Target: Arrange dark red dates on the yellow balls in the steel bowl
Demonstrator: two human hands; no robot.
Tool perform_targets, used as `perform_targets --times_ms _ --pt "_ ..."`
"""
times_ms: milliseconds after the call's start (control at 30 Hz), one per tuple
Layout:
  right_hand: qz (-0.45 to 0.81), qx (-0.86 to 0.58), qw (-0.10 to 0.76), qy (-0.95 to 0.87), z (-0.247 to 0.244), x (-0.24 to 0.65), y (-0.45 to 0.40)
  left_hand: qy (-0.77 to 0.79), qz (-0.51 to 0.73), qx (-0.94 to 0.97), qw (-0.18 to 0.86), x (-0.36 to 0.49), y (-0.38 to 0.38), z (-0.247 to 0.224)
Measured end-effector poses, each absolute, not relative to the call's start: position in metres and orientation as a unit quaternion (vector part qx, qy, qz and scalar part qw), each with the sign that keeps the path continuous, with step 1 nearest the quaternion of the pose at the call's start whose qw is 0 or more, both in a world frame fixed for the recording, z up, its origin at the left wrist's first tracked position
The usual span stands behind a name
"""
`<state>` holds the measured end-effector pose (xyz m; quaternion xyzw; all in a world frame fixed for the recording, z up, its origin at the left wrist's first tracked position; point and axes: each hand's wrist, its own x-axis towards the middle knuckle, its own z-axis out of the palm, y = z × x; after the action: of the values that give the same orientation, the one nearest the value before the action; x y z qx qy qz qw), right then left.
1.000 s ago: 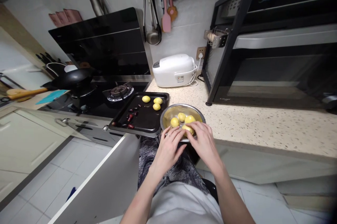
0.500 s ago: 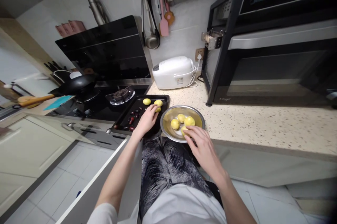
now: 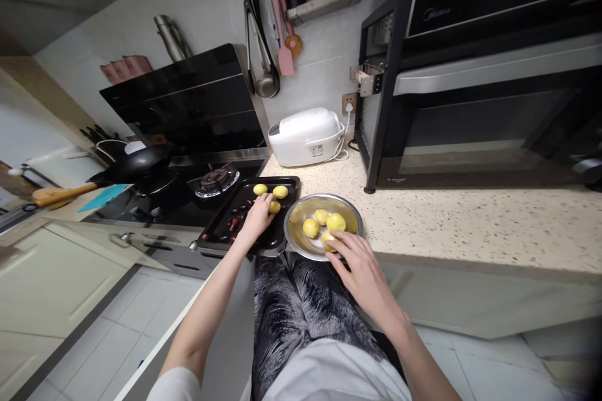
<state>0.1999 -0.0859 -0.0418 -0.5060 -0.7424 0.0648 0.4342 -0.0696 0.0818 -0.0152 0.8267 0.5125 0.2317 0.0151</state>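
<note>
My left hand (image 3: 259, 218) is over the black baking tray (image 3: 292, 191), its fingers closed around a yellow potato (image 3: 274, 207). Two more yellow potatoes, one left (image 3: 260, 189) and one right (image 3: 280, 192), lie at the tray's far end. Small dark-red, glossy pieces (image 3: 234, 223), perhaps chestnuts, lie in the tray's left part. Beside the tray stands a round metal bowl (image 3: 356, 213) with several potatoes in it. My right hand (image 3: 361, 261) reaches over the bowl's near rim, its fingers curled on the nearest potato (image 3: 328, 240), which they partly cover.
Behind the bowl stands a white rice cooker (image 3: 308, 137). A black oven (image 3: 480, 131) in a rack rises at the right of the speckled counter (image 3: 470, 225). On the left, a black wok (image 3: 141, 162) sits on the gas stove. Utensils, including a pink spatula (image 3: 285, 59), hang on the wall.
My left hand has shifted slightly left and nearer in the tray, and the potato at its fingers has moved with it. My right hand stays at the same potato. The camera view has shifted a little.
</note>
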Motion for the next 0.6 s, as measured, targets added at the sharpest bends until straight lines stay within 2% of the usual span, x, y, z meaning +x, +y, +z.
perform_targets --times_ms 200,367,433,600 --pt "0.056 -0.506 0.435 -0.743 -0.042 0.199 -0.087 0.528 0.268 0.805 0.039 -0.074 0.074 -0.011" --pt "0.056 -0.506 0.439 -0.740 -0.041 0.197 -0.087 0.481 0.388 0.770 0.156 -0.060 0.038 0.010" --pt "0.058 -0.507 0.440 -0.739 -0.041 0.197 -0.087 0.441 0.386 0.792 0.169 -0.050 0.019 0.021" --pt "0.066 -0.509 0.434 -0.741 -0.041 0.196 -0.087 0.375 0.292 0.861 0.181 -0.024 -0.012 0.030"
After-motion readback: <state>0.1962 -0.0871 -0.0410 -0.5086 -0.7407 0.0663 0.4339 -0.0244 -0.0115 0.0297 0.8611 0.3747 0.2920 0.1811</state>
